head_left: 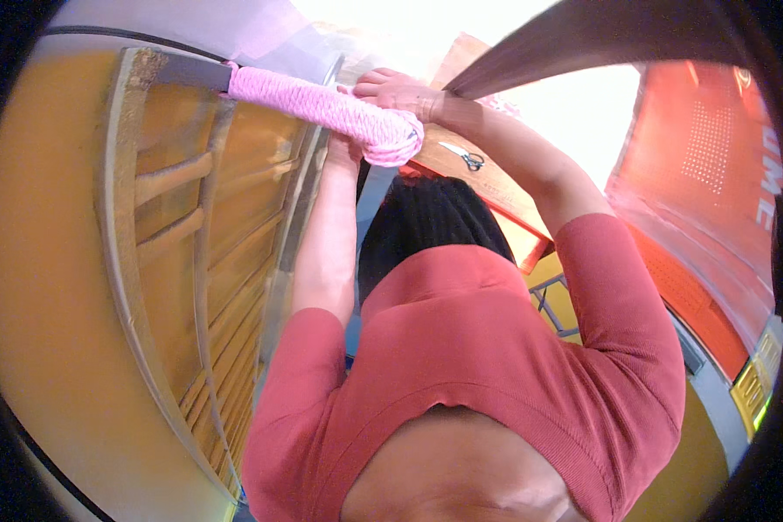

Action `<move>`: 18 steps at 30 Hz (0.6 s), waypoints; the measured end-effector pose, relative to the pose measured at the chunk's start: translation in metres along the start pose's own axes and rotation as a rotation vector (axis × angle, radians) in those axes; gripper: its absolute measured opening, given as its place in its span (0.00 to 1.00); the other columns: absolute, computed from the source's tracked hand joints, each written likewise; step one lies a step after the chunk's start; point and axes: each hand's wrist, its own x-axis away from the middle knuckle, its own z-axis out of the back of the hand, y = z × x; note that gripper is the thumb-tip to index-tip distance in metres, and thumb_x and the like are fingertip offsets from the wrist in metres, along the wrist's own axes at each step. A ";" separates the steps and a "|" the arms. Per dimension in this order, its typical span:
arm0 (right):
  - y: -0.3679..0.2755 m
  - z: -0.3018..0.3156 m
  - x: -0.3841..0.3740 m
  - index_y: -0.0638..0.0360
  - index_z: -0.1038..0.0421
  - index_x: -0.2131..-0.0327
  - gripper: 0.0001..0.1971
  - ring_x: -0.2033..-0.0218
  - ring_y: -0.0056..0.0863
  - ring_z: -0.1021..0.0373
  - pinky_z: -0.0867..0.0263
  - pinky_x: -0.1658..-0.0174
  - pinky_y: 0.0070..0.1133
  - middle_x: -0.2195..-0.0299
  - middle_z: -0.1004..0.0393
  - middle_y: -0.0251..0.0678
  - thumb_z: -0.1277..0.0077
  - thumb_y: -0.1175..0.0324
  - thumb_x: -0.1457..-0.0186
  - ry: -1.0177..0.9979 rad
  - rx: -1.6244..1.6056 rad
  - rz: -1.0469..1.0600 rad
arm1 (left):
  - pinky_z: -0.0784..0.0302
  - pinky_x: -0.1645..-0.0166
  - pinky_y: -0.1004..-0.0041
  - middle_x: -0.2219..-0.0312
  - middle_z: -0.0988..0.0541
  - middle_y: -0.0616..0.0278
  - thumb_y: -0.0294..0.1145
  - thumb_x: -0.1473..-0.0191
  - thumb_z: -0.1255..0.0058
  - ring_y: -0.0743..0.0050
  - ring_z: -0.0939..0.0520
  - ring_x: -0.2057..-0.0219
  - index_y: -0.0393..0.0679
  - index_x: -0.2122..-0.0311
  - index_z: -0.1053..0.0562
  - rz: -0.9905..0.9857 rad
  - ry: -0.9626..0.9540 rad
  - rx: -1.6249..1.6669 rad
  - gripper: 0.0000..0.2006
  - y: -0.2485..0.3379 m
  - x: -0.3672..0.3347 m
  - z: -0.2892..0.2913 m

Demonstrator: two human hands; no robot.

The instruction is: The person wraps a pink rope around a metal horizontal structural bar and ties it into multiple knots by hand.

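Note:
Pink rope is wound in close turns around a bar that reaches from the upper left toward the middle, with a thick bundled end bending down on the right. My left hand comes from below and wraps round the rope-covered bar; the rope hides most of its fingers. On the far side of the bar, my right hand has its fingers curled against the rope near the bundled end. Where its fingertips press is partly hidden.
A wooden slatted frame stands along my left. Scissors with dark handles lie on a wooden tabletop beyond my waist. A wide dark strap or beam crosses the upper right. Red perforated panels rise on the right.

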 end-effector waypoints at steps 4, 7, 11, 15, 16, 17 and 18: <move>0.008 -0.028 -0.016 0.57 0.40 0.48 0.24 0.41 0.33 0.46 0.51 0.38 0.30 0.46 0.39 0.37 0.60 0.59 0.47 0.006 0.164 -0.066 | 0.34 0.45 0.66 0.50 0.31 0.56 0.50 0.39 0.64 0.65 0.31 0.48 0.43 0.46 0.40 0.036 -0.029 0.661 0.23 -0.003 -0.033 0.067; 0.018 -0.053 -0.018 0.60 0.46 0.44 0.25 0.38 0.33 0.50 0.57 0.35 0.32 0.42 0.44 0.39 0.67 0.57 0.42 0.028 0.150 -0.109 | 0.34 0.47 0.62 0.52 0.31 0.50 0.39 0.40 0.64 0.57 0.32 0.48 0.37 0.50 0.39 0.209 -0.573 1.969 0.19 -0.019 -0.046 -0.024; 0.030 -0.068 -0.028 0.59 0.47 0.42 0.28 0.37 0.33 0.51 0.64 0.32 0.32 0.41 0.45 0.41 0.67 0.52 0.40 -0.066 0.152 -0.122 | 0.34 0.46 0.65 0.53 0.31 0.54 0.38 0.37 0.69 0.67 0.30 0.51 0.43 0.48 0.38 0.262 -0.684 2.578 0.16 -0.007 -0.041 -0.026; 0.022 -0.059 -0.051 0.57 0.48 0.40 0.32 0.40 0.35 0.45 0.55 0.35 0.30 0.42 0.41 0.43 0.58 0.53 0.45 -0.320 0.215 -0.087 | 0.26 0.62 0.66 0.73 0.24 0.64 0.43 0.40 0.60 0.76 0.25 0.73 0.46 0.64 0.28 0.064 0.286 0.838 0.13 -0.002 -0.026 0.072; 0.021 -0.048 -0.052 0.57 0.46 0.42 0.30 0.41 0.34 0.44 0.53 0.37 0.30 0.43 0.40 0.43 0.57 0.54 0.45 -0.337 0.190 -0.101 | 0.25 0.66 0.66 0.76 0.24 0.67 0.44 0.41 0.58 0.77 0.25 0.77 0.47 0.68 0.27 -0.107 0.564 0.347 0.14 -0.003 -0.026 0.082; 0.021 -0.040 -0.050 0.58 0.44 0.43 0.29 0.42 0.34 0.43 0.52 0.38 0.29 0.44 0.39 0.44 0.57 0.54 0.45 -0.376 0.121 -0.135 | 0.31 0.73 0.68 0.79 0.25 0.69 0.46 0.43 0.56 0.80 0.29 0.81 0.49 0.73 0.28 -0.118 0.566 0.369 0.14 0.000 -0.023 0.080; 0.021 -0.033 -0.047 0.59 0.42 0.44 0.28 0.43 0.34 0.42 0.50 0.39 0.29 0.45 0.38 0.44 0.56 0.54 0.45 -0.421 0.033 -0.179 | 0.36 0.80 0.70 0.82 0.27 0.71 0.48 0.45 0.53 0.83 0.33 0.85 0.51 0.78 0.30 -0.136 0.566 0.391 0.15 0.002 -0.019 0.080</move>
